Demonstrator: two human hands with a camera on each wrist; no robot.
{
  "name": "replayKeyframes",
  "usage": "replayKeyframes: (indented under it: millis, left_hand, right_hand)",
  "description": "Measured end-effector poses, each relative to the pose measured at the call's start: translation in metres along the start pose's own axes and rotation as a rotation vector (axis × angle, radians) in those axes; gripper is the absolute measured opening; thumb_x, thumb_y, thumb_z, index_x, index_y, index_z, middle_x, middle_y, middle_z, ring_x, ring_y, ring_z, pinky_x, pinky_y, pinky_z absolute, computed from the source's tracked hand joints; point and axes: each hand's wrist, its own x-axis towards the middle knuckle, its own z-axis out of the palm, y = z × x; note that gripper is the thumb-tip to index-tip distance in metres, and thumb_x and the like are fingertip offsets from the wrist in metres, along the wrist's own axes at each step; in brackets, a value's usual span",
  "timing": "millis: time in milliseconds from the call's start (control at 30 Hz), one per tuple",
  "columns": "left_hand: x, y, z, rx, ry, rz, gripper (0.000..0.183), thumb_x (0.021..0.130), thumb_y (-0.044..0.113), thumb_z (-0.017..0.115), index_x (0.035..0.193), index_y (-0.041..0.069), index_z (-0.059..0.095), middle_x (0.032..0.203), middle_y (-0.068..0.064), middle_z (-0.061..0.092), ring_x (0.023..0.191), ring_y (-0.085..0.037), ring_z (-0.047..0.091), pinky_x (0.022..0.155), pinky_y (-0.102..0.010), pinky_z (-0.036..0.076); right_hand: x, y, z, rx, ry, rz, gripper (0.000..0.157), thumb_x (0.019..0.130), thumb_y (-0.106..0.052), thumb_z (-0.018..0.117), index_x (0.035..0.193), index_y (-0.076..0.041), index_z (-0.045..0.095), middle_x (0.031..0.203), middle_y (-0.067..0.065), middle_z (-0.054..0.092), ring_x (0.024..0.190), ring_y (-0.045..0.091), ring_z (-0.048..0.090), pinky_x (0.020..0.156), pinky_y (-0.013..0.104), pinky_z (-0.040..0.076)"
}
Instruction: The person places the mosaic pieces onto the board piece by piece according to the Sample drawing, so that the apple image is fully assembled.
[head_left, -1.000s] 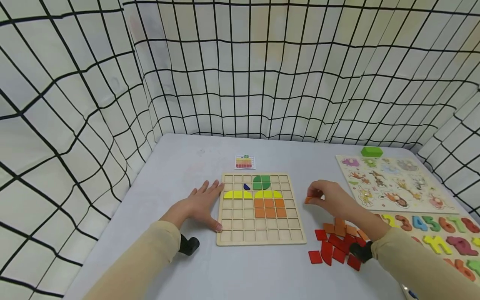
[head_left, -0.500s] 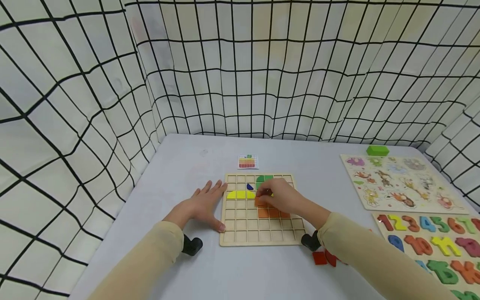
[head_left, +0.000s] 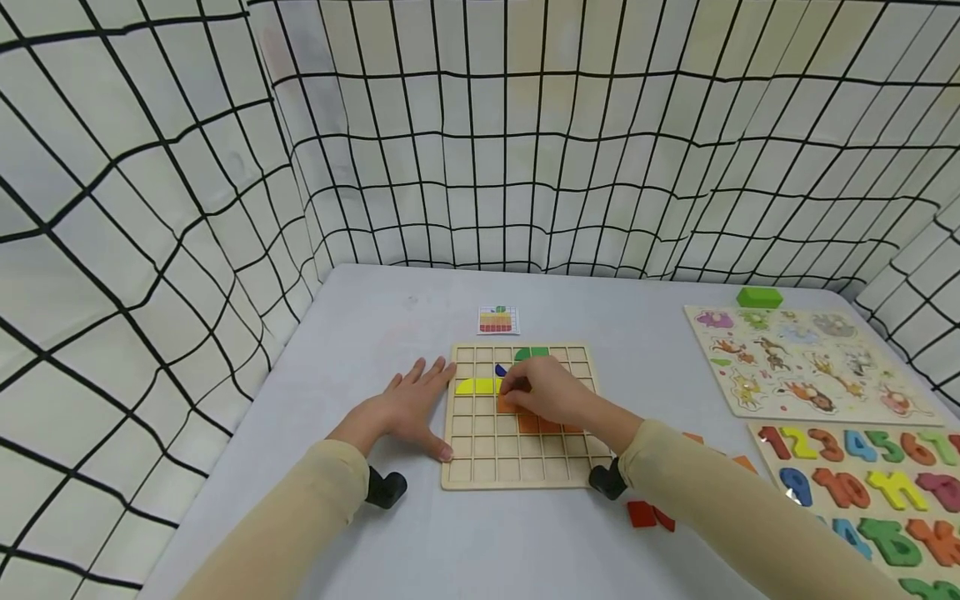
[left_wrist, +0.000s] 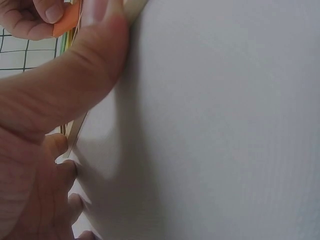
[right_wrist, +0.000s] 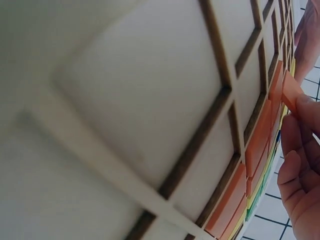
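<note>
A wooden grid board (head_left: 487, 473) lies on the table, its cells partly filled with green pieces (head_left: 532, 353), a dark blue piece (head_left: 500, 369), a yellow piece (head_left: 476, 386) and orange square tiles (head_left: 538, 424). With spread fingers, my left hand (head_left: 405, 412) touches the board's left edge. My right hand (head_left: 551, 390) pinches one orange square tile (right_wrist: 292, 91) between thumb and fingers. In the right wrist view that tile stands tilted at the board's surface, beside orange tiles lying in cells. The right hand hides part of the yellow and orange rows.
Behind the board lies a small pattern card (head_left: 498, 320). Red pieces (head_left: 641, 514) and loose orange tiles (head_left: 743, 463) lie partly under the right sleeve. At right are an animal puzzle (head_left: 806, 362), a number-and-letter board (head_left: 765, 433) and a green block (head_left: 759, 297). Black netting surrounds the table.
My right hand has carried the orange tile from the right of the board leftward over it, then slightly further left to a cell beside the orange rows. My left hand stays at the edge.
</note>
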Motion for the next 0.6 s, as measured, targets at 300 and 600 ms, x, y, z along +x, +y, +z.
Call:
replayKeyframes:
  millis: [300, 600]
  left_hand:
    - [0.0004, -0.0001, -0.0008, -0.001, 0.001, 0.003, 0.131, 0.07, 0.05, 0.092, 0.165, 0.008, 0.012, 0.173, -0.016, 0.006, 0.159, -0.045, -0.002, 0.125, -0.068, 0.007]
    - [0.0002, 0.0002, -0.0006, -0.002, -0.002, -0.003, 0.131, 0.07, 0.05, 0.092, 0.165, 0.008, 0.012, 0.173, -0.016, 0.006, 0.159, -0.044, -0.002, 0.126, -0.068, 0.007]
  right_hand:
    - [0.0019, -0.0037, 0.0025, -0.074, 0.012, -0.034, 0.008, 0.095, -0.011, 0.074, 0.1, -0.009, 0.079, 0.096, 0.0, 0.073, 0.087, 0.012, 0.06, 0.083, 0.029, 0.058]
    - [0.0016, -0.0059, 0.0033, -0.147, 0.004, -0.045, 0.01, 0.094, -0.011, 0.074, 0.101, -0.011, 0.082, 0.097, -0.001, 0.076, 0.091, 0.012, 0.061, 0.089, 0.032, 0.058]
